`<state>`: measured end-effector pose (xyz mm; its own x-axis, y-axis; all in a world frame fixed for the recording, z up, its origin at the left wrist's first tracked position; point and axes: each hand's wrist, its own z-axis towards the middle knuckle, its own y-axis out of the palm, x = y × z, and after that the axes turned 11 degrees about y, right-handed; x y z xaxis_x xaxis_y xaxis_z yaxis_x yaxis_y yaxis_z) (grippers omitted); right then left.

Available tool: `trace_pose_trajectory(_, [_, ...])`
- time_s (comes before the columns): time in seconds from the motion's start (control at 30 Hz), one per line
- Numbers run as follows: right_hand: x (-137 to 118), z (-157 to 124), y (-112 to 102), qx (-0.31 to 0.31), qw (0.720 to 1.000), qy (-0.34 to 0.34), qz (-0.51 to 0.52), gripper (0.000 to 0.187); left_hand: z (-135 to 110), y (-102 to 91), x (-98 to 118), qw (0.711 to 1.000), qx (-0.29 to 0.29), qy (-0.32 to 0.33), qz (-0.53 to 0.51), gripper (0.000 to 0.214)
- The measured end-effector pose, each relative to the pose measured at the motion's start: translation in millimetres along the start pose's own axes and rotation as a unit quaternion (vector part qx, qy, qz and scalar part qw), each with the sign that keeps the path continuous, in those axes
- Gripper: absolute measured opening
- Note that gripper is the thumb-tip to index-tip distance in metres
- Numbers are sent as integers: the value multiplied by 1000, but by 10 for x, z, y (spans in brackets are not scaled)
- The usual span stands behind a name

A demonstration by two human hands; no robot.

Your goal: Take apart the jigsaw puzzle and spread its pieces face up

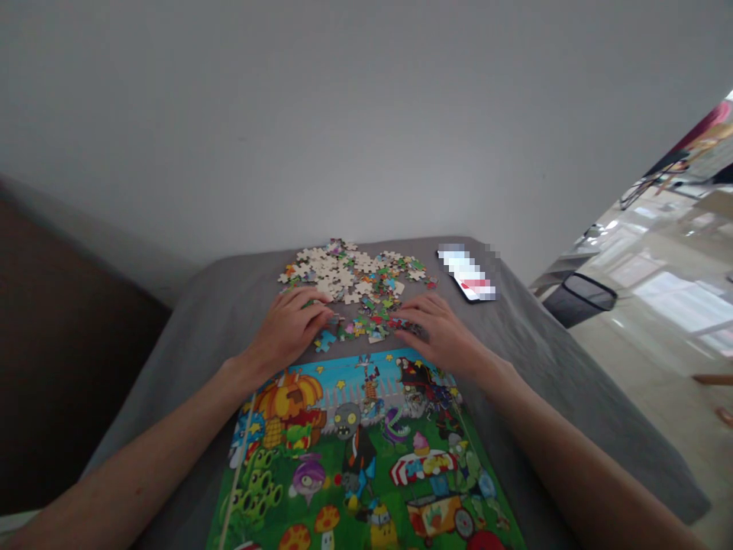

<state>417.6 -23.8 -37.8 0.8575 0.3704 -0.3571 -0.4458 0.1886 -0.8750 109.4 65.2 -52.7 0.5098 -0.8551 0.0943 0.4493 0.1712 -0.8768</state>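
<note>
A heap of jigsaw puzzle pieces (pixel 332 273) lies at the far side of the table, many with pale backs up and others showing coloured print. My left hand (pixel 292 319) rests at the heap's near left edge, its fingers loosely bent and apart from the thumb. Opposite it, my right hand (pixel 434 327) spreads its fingers over coloured pieces (pixel 375 325) at the near right edge. I see no piece gripped in either hand, though the undersides of the fingers are hidden. Closer to me lies a printed cartoon picture sheet (pixel 366 451) with plants and zombies.
A phone (pixel 466 271), partly blurred out, lies right of the heap. Grey cloth (pixel 200 328) covers the table, which stands against a pale wall (pixel 355 122). Down on the floor to the right is a dark mesh bin (pixel 581 298).
</note>
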Motion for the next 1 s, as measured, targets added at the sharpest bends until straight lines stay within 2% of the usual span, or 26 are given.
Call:
trace_pose_trajectory(0.17, [-259,12,151,-44,998,-18,-47,27,-16,3,-35,999,-9,-30,-3,41])
trace_pose_trajectory(0.4, [-129,14,91,1,993,9,-121,24,-53,-27,30,998,-22,-63,8,33])
trace_pose_trajectory(0.6, [-158,3,222,6,999,-11,-50,27,-70,-83,49,997,0,-78,20,31])
trace_pose_trajectory(0.73, [-170,48,352,5,1000,5,-21,17,-67,-86,42,995,10,-97,21,31])
trace_pose_trajectory(0.83, [-199,91,358,12,999,-7,-37,13,27,-143,-41,994,12,-109,18,33])
trace_pose_trajectory(0.9, [-232,104,321,21,999,-26,-37,17,165,-233,-169,993,3,-120,10,36])
trace_pose_trajectory(0.97, [-255,99,279,39,999,-32,-14,20,343,-345,-332,991,-35,-129,-13,40])
trace_pose_trajectory(1.0, [-257,92,264,46,999,-29,0,21,434,-397,-410,989,-72,-129,-30,43])
